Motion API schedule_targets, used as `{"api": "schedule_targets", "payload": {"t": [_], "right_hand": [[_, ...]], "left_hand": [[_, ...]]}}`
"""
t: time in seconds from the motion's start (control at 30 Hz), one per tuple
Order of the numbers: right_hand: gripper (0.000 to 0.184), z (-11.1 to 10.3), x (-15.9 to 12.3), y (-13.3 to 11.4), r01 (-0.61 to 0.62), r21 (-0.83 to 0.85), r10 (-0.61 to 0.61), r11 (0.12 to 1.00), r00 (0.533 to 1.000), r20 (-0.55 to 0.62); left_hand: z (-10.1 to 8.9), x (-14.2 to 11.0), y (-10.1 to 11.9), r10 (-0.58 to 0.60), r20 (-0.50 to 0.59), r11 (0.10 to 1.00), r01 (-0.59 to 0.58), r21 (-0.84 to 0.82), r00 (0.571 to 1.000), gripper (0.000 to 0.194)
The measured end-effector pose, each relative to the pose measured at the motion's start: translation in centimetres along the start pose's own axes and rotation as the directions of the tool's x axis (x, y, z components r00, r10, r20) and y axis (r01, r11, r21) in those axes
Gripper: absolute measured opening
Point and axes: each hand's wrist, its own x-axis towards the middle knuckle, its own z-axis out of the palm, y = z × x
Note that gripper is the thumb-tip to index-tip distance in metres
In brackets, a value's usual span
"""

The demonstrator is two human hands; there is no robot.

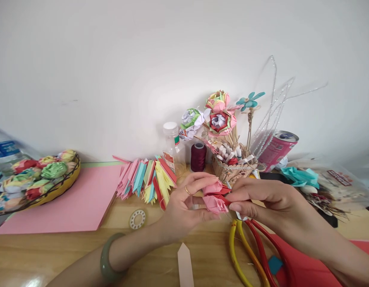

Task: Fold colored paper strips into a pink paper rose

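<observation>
You are holding a pink and red paper flower (216,202) between both hands, and it is sitting right in the grip, above the tabletop (154,261). Your left hand (184,207) is curling around its pink folds, fingers above and thumb below, closing only as far as the paper's width. Your right hand (268,199) is pinching the red end tightly between thumb and forefinger.

Below the grip, toward you, a pale pointed paper strip (184,267) is lying on the wood. Yellow handles (232,243) and red handles (263,255) are reaching out from beneath your right hand, with red paper (310,263) lying under your right forearm.

To the left of the grip, a ring-shaped disc (137,219) is resting near your left wrist, and a fan of folded paper strips (139,179) is spreading behind it. Farther left, a basket (73,175) of paper flowers is standing on pink paper (91,203).

Behind the grip, a dark spool (198,159) is standing beside a bottle (176,159), while a stick-sided container (229,170) is holding stemmed paper flowers. Behind your right hand, a pink can (277,150) is leaning.
</observation>
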Motion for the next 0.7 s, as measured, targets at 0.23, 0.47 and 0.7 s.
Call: {"api": "schedule_targets", "payload": {"t": [0.23,0.47,0.7], "right_hand": [[0.014,0.21,0.24,0.27,-0.09,0.079,0.089,0.993,0.996,0.012],[0.023,0.26,0.39,0.25,-0.129,0.067,0.129,0.989,0.992,0.012],[0.026,0.18,0.31,0.34,-0.104,-0.013,0.104,0.995,0.994,0.03]], "left_hand": [[-0.03,-0.19,0.01,-0.009,0.026,1.0,0.009,0.023,1.0,0.054],[-0.02,-0.16,-0.06,-0.02,0.038,1.0,0.02,-0.001,0.999,0.059],[-0.11,-0.12,-0.25,-0.055,0.041,0.998,0.056,-0.031,0.998,0.059]]}}
